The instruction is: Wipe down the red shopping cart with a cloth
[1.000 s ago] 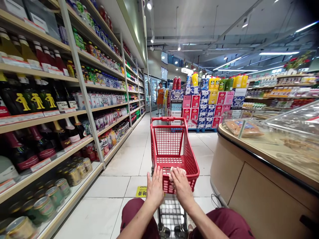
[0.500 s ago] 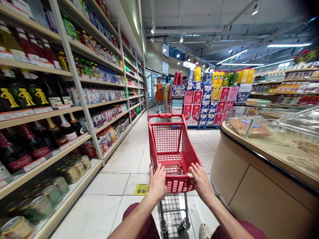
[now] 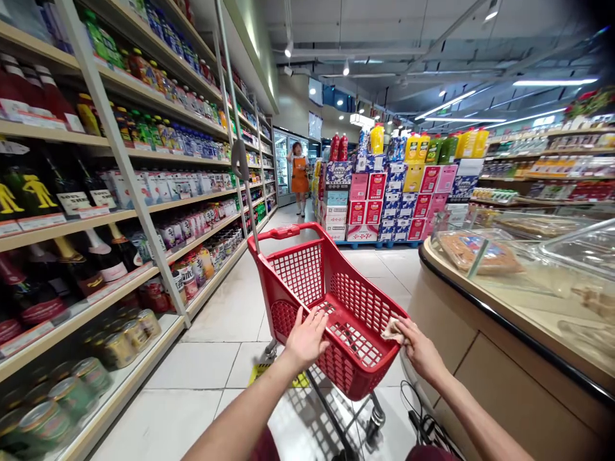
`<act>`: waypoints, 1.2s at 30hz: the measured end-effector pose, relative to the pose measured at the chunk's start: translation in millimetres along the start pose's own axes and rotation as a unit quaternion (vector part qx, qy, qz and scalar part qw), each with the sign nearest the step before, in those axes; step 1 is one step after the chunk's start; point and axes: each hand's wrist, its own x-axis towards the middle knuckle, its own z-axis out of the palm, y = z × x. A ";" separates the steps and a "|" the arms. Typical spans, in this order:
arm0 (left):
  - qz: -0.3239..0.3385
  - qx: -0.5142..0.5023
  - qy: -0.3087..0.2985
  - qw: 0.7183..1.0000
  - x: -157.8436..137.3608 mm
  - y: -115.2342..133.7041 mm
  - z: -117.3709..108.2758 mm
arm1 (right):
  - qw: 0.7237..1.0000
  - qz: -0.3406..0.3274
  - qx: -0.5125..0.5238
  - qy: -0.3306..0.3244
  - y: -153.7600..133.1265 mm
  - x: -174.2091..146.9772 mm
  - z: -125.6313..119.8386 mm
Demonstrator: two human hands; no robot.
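A red plastic shopping cart stands turned at an angle in front of me, its basket bare inside. My left hand lies on the near left rim of the basket, fingers stretched out and holding nothing. At the near right corner, my right hand pinches a crumpled whitish cloth against the rim. From the cart's handle side rises a thin metal pole with a grey grip on it. Part of the cart's wheeled frame shows below.
Shelves of bottles and cans line the left. A curved display counter with packaged food is close on the right, cables by its base. Stacked drink boxes and a person in an orange apron are ahead. A yellow floor sign lies underneath.
The cart has turned, its handle end swinging left and its near end right. My right hand has moved right with the cloth. The pole and the cables have come into view.
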 end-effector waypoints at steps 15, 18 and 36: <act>-0.051 0.029 0.039 0.997 33.9 -14.5 -10.8 | 0.999 0.042 -0.015 0.008 -25.1 -33.7 -1.1; -0.070 0.030 0.044 0.996 36.6 -10.8 -6.8 | 0.994 0.089 -0.026 0.049 -35.1 -19.5 12.3; -0.096 0.082 0.062 0.990 22.9 -28.9 -16.3 | 0.992 -0.036 -0.026 0.118 -84.8 36.5 56.9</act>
